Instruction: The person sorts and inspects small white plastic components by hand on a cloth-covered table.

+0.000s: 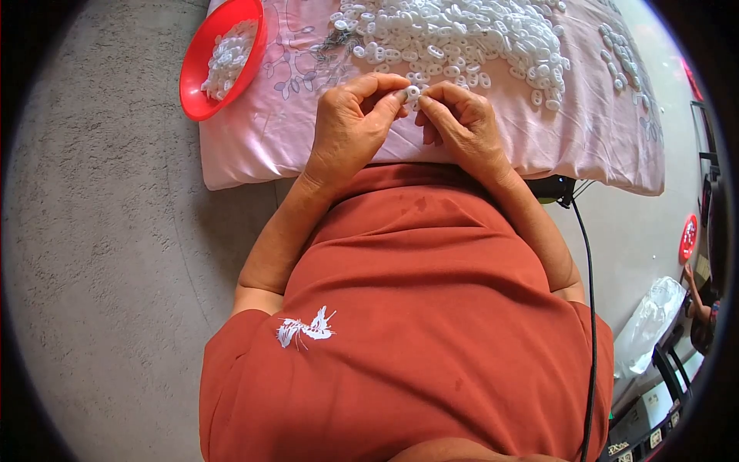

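Observation:
My left hand (350,127) and my right hand (467,127) meet at the near edge of a pink cloth-covered surface (300,142). Between their fingertips is a small white oval plastic piece (413,91) with a hole showing; both hands are closed in a pinch on it. Just beyond lies a big heap of similar white plastic pieces (469,35), many with two holes. A cluster of small grey, thin parts (336,50) sits at the heap's left side; their kind is too small to make out.
A red bowl (193,73) with white pieces stands tilted at the surface's left edge. More pieces (618,54) lie at the far right. A black cable (591,292) runs down my right side. Beyond are a clear plastic bag (650,323), another red bowl (688,239) and another person's arm (697,300).

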The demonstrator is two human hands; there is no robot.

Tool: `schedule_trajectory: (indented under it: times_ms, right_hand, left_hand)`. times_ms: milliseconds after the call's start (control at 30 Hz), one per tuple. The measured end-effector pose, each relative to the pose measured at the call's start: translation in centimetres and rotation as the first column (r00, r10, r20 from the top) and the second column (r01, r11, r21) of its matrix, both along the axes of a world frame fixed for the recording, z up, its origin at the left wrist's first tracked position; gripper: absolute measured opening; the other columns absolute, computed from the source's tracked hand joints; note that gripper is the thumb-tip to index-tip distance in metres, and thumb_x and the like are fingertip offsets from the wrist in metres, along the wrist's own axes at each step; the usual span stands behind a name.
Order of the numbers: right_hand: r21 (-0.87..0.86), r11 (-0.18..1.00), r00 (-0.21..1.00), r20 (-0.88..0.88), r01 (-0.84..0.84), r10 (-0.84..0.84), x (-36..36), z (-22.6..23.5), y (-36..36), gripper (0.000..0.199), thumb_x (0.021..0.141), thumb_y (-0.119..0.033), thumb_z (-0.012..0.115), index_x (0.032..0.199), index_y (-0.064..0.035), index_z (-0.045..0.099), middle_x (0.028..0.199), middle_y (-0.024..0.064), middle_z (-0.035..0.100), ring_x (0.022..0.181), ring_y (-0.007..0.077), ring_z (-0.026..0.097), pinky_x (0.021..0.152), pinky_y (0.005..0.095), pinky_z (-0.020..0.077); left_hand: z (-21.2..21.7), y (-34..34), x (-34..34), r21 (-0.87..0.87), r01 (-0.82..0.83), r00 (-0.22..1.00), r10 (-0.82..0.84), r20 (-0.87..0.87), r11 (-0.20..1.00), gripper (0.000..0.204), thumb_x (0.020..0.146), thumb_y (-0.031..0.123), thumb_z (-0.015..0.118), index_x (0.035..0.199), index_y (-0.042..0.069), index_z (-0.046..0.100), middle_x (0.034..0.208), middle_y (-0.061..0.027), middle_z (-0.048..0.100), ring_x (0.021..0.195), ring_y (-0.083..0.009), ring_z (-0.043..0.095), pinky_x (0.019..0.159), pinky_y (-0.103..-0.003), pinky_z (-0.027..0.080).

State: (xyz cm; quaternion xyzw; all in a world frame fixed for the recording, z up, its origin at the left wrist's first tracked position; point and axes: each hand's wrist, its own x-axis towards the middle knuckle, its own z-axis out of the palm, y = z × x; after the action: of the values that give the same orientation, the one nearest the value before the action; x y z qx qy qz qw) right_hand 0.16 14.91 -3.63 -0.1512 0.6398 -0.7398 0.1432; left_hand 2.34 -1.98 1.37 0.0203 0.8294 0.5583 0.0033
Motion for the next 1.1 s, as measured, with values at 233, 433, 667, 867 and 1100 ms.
schedule_trajectory:
  times_ms: [233,433,667,867,1100]
  right_hand:
    - [-0.011,1.000,1.000,0.005,-0.001,0.001,0.0,0.1,0.1,0.017,0.097,-0.014,0.054,0.092,0.0009,0.062,0.073,0.0013,0.062,0.058,0.0046,0.054,0.051,0.0200,0.0434]
    - [-0.105,0.994,0.998,0.069,0.010,-0.003,-0.2,-0.1,0.1,0.018,0.097,-0.015,0.054,0.093,0.0010,0.063,0.072,0.0019,0.062,0.058,0.0058,0.054,0.052,0.0204,0.0441]
    - [-0.130,0.991,0.995,0.100,0.003,0.010,-0.4,0.0,0.3,0.019,0.097,-0.014,0.054,0.092,0.0015,0.064,0.071,0.0024,0.061,0.058,0.0064,0.055,0.053,0.0210,0.0452]
    - [-0.162,0.985,0.989,0.125,-0.055,0.076,-0.5,0.0,0.6,0.020,0.097,-0.015,0.053,0.094,0.0018,0.063,0.071,0.0028,0.061,0.062,0.0069,0.056,0.057,0.0213,0.0461]
    - [-0.150,0.983,0.993,0.045,-0.106,0.114,-0.5,-0.4,0.7,0.017,0.098,-0.013,0.053,0.101,0.0018,0.062,0.074,0.0026,0.062,0.065,0.0073,0.057,0.060,0.0210,0.0470]
  left_hand:
    - [0.1,0.1,0.2,0.033,0.007,1.000,-0.008,0.030,0.999,0.018,0.093,0.003,0.058,0.108,-0.004,0.065,0.090,-0.0076,0.069,0.081,-0.0115,0.067,0.075,-0.024,0.055]
    - [-0.9,0.4,0.2,0.053,-0.006,0.997,0.010,-0.073,0.999,0.016,0.084,0.003,0.067,0.100,-0.002,0.067,0.083,-0.0077,0.070,0.075,-0.0107,0.067,0.067,-0.023,0.054]
    - [-0.2,0.9,0.0,-0.306,-0.003,0.927,-0.112,-0.359,0.952,0.023,0.076,0.005,0.074,0.097,0.000,0.064,0.084,-0.0111,0.067,0.071,-0.0195,0.068,0.063,-0.029,0.055]
    - [-0.2,1.0,-0.1,-0.315,-0.008,0.919,-0.117,-0.378,0.949,0.020,0.075,0.004,0.072,0.094,0.000,0.064,0.081,-0.0114,0.067,0.070,-0.0203,0.068,0.061,-0.029,0.055]
    - [0.1,0.8,-0.1,-0.281,0.010,0.931,-0.111,-0.347,0.960,0.021,0.074,0.003,0.071,0.095,-0.001,0.065,0.080,-0.0118,0.067,0.068,-0.0184,0.068,0.061,-0.028,0.055]
